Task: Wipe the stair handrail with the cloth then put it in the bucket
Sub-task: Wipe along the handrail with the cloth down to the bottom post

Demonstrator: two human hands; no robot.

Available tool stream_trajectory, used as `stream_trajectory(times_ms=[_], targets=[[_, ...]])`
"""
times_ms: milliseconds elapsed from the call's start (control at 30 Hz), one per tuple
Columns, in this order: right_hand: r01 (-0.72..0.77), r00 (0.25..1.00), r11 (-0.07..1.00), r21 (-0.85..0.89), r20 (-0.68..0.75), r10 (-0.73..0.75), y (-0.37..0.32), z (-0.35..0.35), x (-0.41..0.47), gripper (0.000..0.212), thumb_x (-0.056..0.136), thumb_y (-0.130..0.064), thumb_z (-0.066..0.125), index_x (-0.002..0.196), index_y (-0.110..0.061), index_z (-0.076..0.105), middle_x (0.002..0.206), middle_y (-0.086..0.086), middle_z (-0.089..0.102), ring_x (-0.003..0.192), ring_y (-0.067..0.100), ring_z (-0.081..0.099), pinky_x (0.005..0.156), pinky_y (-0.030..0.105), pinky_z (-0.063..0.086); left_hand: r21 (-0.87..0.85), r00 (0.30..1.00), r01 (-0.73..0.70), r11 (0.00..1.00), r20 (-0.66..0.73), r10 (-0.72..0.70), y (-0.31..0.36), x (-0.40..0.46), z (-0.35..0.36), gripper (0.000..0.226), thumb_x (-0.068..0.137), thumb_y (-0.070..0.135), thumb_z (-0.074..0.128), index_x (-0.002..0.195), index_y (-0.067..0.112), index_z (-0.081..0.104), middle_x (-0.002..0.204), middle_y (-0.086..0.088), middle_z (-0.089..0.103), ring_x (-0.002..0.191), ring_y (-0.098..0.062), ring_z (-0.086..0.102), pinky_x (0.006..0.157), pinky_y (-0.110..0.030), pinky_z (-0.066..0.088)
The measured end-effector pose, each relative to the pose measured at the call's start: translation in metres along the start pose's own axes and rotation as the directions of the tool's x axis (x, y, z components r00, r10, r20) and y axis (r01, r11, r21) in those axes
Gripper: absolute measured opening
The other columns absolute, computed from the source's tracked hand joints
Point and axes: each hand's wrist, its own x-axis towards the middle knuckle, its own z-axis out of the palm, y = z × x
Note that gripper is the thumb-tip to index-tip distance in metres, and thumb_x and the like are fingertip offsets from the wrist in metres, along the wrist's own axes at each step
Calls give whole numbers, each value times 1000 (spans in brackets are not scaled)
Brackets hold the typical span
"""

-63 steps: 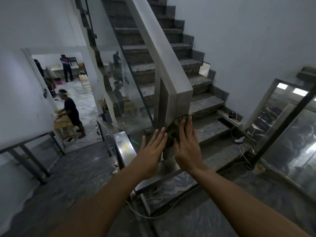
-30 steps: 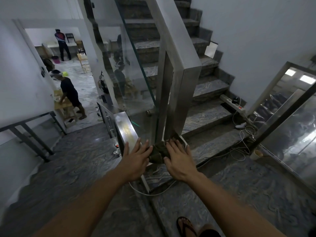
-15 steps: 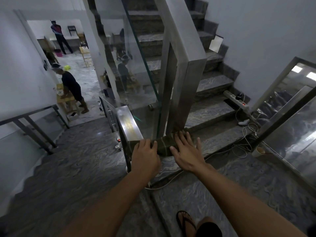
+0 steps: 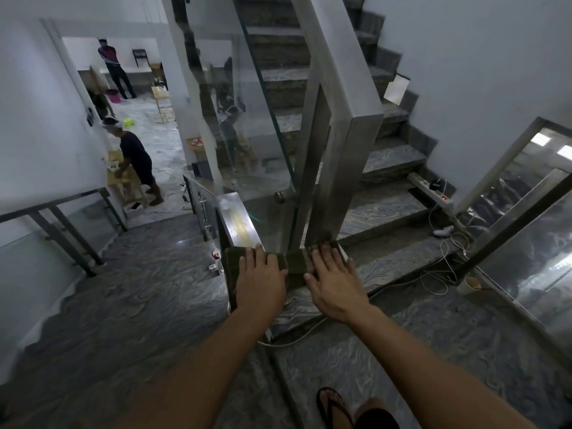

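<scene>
A dark green cloth (image 4: 295, 264) lies spread over the low end of the steel stair handrail (image 4: 337, 97), at the foot of its upright post. My left hand (image 4: 261, 281) rests flat on the cloth's left part, where it drapes over the corner of the lower rail (image 4: 236, 222). My right hand (image 4: 335, 281) presses flat on the right part, fingers straight and spread. A small pink bucket (image 4: 113, 96) stands far off in the room at the back left.
Glass balustrade panels (image 4: 263, 125) run beside the handrail. Marble steps climb to the right, and a power strip (image 4: 430, 188) with loose cables and a cup (image 4: 469, 283) lies on the landing. Two people stand in the far room. My sandalled foot (image 4: 334, 407) is on the floor.
Both hands slid the cloth down the upright post to its foot. The cloth is now stretched wider, with my left hand further left over the lower rail's corner.
</scene>
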Motion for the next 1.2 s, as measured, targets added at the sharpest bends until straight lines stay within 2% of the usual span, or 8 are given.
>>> stream_trajectory(times_ms=[233, 367, 467, 567, 633, 833, 1067, 1200], targets=[[-34, 998, 999, -27, -54, 32, -1, 6, 1, 63, 97, -45, 16, 152, -16, 15, 162, 7, 13, 149, 28, 8, 119, 52, 10, -52, 999, 31, 998, -32, -32, -1, -3, 9, 47, 99, 42, 29, 138, 17, 36, 159, -21, 5, 147, -37, -4, 116, -47, -3], [96, 988, 979, -178, -106, -116, -4, 7, -15, 63, 94, -47, 21, 146, -14, 35, 153, 11, 37, 138, 32, 36, 111, 53, 28, -55, 997, 76, 996, 30, -74, -14, -5, 11, 66, 98, 43, 26, 150, 8, 4, 159, -17, -8, 146, -32, -14, 116, -49, -7], [69, 977, 975, -213, -182, -109, -5, 1, -15, 52, 91, -45, 38, 132, -16, 50, 135, 10, 53, 117, 31, 52, 95, 49, 42, -28, 993, 88, 996, 85, -85, -17, 3, 8, 69, 96, 40, 26, 149, 6, -3, 158, -18, -13, 145, -34, -18, 114, -53, -11], [131, 959, 976, -172, -227, -169, -1, -2, -8, 47, 90, -38, 45, 129, -13, 51, 135, 13, 52, 126, 32, 46, 106, 48, 38, -41, 991, 74, 996, 114, -69, -20, 10, 7, 72, 94, 38, 26, 149, 3, -4, 158, -20, -15, 144, -35, -19, 116, -54, -10], [267, 945, 957, -114, -165, -283, 4, -1, -3, 54, 95, -34, 39, 142, -9, 38, 150, 15, 39, 141, 30, 32, 118, 41, 19, -58, 993, 47, 997, 109, -40, -24, 15, 8, 71, 95, 39, 24, 149, 4, -5, 158, -17, -16, 144, -32, -20, 116, -53, -11], [390, 920, 908, -155, 32, -390, 13, 5, 4, 58, 98, -41, 15, 152, -23, 5, 160, -1, 0, 147, 14, -6, 119, 32, -8, -54, 988, -31, 998, 147, 38, -50, 40, 5, 64, 99, 45, 19, 150, 16, -5, 160, -5, -15, 145, -20, -21, 116, -55, -10], [437, 897, 879, -192, 20, -442, -14, 2, 2, 61, 97, -51, 19, 151, -22, 22, 160, -2, 22, 141, 20, 20, 110, 44, 21, -10, 947, -124, 992, 298, 121, -79, 75, -12, 64, 98, 43, 29, 150, 25, -4, 158, -1, -22, 143, -21, -26, 112, -60, -14], [498, 864, 829, -255, 62, -500, -26, 2, 2, 68, 99, -54, 18, 150, -10, 22, 160, 8, 15, 149, 26, 0, 116, 49, 3, -31, 931, -88, 996, 353, 93, -82, 88, -12, 67, 95, 44, 32, 149, 32, -7, 156, -3, -28, 141, -22, -31, 111, -59, -17]])
